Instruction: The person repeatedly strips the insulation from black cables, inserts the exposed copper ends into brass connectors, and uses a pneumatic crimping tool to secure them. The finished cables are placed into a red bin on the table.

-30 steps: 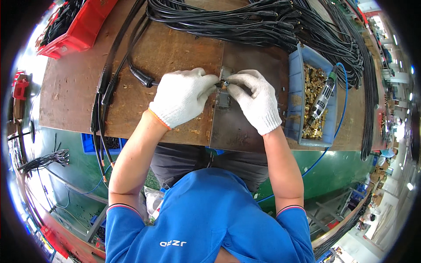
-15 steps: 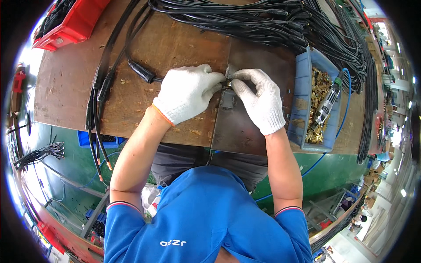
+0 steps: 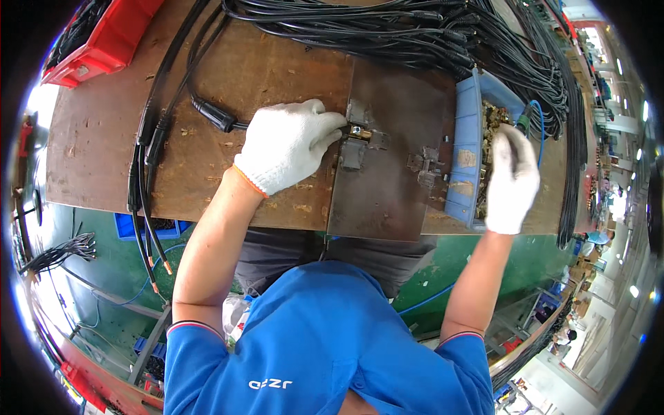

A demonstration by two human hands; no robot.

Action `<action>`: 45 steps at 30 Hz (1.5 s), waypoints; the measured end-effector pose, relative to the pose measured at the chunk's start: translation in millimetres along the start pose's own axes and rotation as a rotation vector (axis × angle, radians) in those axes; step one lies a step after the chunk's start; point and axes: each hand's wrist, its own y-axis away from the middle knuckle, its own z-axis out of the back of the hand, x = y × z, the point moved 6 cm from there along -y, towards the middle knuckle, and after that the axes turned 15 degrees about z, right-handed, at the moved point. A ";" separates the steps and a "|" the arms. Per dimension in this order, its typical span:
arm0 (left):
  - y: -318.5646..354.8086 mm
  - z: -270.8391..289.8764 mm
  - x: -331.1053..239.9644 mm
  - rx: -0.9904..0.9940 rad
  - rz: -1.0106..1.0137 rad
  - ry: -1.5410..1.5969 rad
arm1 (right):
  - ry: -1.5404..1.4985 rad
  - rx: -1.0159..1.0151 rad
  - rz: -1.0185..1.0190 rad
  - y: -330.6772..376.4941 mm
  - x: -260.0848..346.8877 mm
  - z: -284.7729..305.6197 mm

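My left hand (image 3: 282,146), in a white knitted glove, pinches the end of a black cable at a small metal fixture (image 3: 353,154). At its fingertips a brass terminal (image 3: 358,131) lies in the fixture. The cable's black moulded sleeve (image 3: 216,114) shows left of the glove. My right hand (image 3: 513,181), also gloved, is closed around a pneumatic screwdriver (image 3: 524,123) over the blue bin (image 3: 465,158). Most of the tool is hidden by the glove; its green end and blue air hose show. Brass pieces (image 3: 490,121) fill the bin.
Bundled black cables (image 3: 387,34) lie along the table's far side and hang over its right end. A red bin (image 3: 104,48) stands at the far left. Several branched cables (image 3: 149,138) hang over the front edge. A second fixture (image 3: 427,166) sits on the metal plate (image 3: 380,200).
My right hand has left the fixture and moved right to the screwdriver on the blue bin. The brass terminal has come into sight. My left hand stays at the cable.
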 end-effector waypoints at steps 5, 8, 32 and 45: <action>-0.8 -2.5 -0.7 -0.009 -0.013 0.017 | 0.588 0.106 -0.123 6.7 -77.7 47.0; 0.0 -0.7 0.5 -0.044 -0.031 0.021 | 0.398 0.148 -0.295 3.3 -78.3 33.1; -2.5 1.4 -3.2 -0.002 -0.031 0.027 | -1.590 0.028 0.017 -43.4 76.2 -108.3; -2.0 -1.0 -1.1 -0.018 -0.022 0.022 | -1.411 0.332 0.275 -36.9 97.9 -134.6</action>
